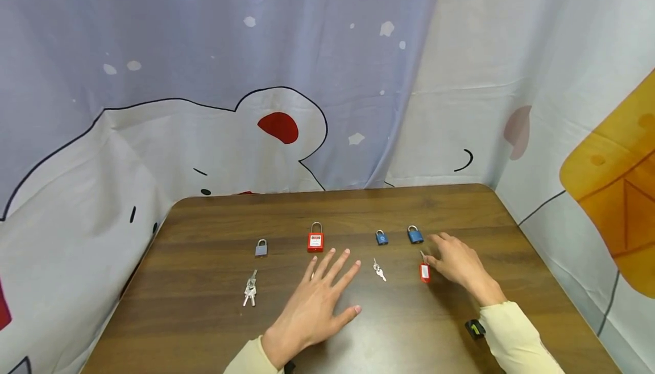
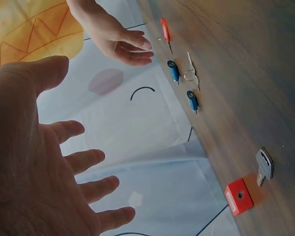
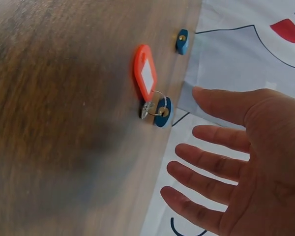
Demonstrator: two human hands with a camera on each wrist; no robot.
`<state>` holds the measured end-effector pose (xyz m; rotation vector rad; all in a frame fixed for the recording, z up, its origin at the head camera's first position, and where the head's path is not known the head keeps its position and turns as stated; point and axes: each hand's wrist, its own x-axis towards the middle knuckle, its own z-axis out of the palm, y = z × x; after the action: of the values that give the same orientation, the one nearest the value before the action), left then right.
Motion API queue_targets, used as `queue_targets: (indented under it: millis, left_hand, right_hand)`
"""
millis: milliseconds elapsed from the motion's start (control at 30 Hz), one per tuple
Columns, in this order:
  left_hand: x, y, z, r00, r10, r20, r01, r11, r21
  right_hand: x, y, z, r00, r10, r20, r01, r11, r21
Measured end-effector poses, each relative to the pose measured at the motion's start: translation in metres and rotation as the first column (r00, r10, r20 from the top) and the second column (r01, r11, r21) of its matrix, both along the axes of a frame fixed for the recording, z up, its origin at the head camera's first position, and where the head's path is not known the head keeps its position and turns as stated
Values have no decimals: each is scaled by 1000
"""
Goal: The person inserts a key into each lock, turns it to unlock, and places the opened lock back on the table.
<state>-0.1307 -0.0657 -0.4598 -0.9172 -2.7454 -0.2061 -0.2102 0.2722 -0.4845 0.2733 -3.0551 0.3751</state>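
My left hand (image 1: 314, 303) hovers over the front middle of the table with its fingers spread, holding nothing. Beyond its fingertips lies a red padlock (image 1: 315, 241) with a white label; a grey-headed key (image 2: 265, 164) near that lock is mostly hidden by the hand in the head view. My right hand (image 1: 455, 260), also empty, is at the right, fingers loosely bent in the head view. Closest to it are a larger blue padlock (image 1: 415, 235) and a key with a red tag (image 1: 425, 272). The right wrist view shows the red tag (image 3: 145, 73) apart from the fingers.
A smaller blue padlock (image 1: 381, 237) lies left of the larger one, with keys on a ring (image 1: 379, 270) in front. Farther left are a grey-blue padlock (image 1: 261, 248) and a bunch of keys (image 1: 250, 290). A printed curtain (image 1: 215, 146) hangs behind the wooden table (image 1: 179, 317).
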Motion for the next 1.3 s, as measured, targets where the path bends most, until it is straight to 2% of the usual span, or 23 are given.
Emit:
queue_targets:
  millis: [333, 633, 833, 1100, 1300]
  left_hand:
    - [4, 4, -2, 1000, -11, 28, 11, 1000, -12]
    - [8, 12, -7, 999, -52, 3, 52, 998, -29]
    - [9, 12, -8, 999, -55, -2, 54, 998, -37]
    - [8, 11, -9, 998, -57, 10, 58, 997, -44]
    - [8, 11, -10, 998, -63, 22, 64, 997, -44]
  right_hand:
    - [-9, -1, -8, 994, -49, 102, 51, 998, -25]
    - [-13, -2, -16, 994, -58, 95, 62, 997, -47]
    - [-11, -3, -18, 995, -60, 85, 64, 997, -41]
    - [-8, -3, -17, 982, -109, 153, 116, 993, -34]
    - [-8, -4, -19, 981, -111, 160, 120, 992, -46]
